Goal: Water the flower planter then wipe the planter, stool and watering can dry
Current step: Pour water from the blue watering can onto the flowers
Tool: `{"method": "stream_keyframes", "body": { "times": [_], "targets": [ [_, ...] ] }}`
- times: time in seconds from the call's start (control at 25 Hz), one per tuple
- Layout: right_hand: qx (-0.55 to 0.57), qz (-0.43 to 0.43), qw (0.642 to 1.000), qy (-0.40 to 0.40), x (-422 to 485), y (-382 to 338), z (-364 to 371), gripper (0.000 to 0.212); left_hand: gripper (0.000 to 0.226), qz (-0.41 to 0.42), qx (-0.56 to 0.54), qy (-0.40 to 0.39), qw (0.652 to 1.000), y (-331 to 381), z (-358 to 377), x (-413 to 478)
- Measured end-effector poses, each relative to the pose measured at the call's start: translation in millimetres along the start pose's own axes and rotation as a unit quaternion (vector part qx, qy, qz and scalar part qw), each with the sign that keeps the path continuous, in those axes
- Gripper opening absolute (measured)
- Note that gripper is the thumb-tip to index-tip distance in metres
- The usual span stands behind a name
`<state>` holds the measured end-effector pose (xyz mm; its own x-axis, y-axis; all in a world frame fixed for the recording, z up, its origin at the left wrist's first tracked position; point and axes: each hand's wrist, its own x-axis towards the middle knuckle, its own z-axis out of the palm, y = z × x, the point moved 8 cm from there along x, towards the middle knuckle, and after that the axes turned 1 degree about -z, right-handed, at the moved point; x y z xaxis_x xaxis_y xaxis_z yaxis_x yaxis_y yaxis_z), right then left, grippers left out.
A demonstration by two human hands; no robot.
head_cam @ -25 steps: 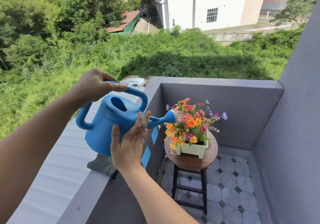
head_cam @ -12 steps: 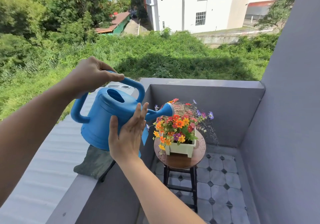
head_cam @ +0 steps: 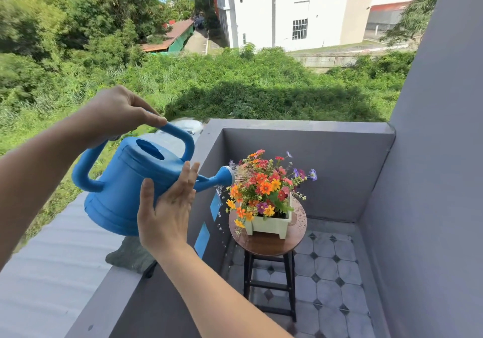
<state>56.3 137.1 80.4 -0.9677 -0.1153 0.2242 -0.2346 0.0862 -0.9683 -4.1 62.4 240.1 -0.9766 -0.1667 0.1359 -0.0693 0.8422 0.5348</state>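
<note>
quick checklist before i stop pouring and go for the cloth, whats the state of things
1. Grip of the left hand on the watering can handle: ok, fingers curled round it.
2. Steadying by the right hand: ok, palm flat against the can's side.
3. Spray landing on the flowers: not ok, some drops fall left of the stool.
4. The planter upright on the stool seat: ok.
5. Soil wet enough: cannot tell, the flowers hide it.
6. The cloth close by: ok, it lies on the ledge under the can.
</note>
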Motion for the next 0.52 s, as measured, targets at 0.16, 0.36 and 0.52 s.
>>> {"method": "stream_keyframes", "body": {
  "times": [0.16, 0.36, 0.52],
  "targets": [
    [0.008, 0.012, 1.0, 0.022, -13, 1, -3, 0.075, 0.018, -0.011, -0.006, -0.043, 0.999, 1, 13, -3],
    [-0.003, 0.002, 0.998, 0.057, -10, 6, -23, 0.077, 0.017, -0.006, -0.028, -0.054, 0.998, 12, 28, 1],
    [-0.023, -0.028, 0.998, 0.051, 14, 7, -34, 0.085, 0.019, -0.002, -0.04, -0.013, 0.999, 18, 22, 11]
  ]
}}
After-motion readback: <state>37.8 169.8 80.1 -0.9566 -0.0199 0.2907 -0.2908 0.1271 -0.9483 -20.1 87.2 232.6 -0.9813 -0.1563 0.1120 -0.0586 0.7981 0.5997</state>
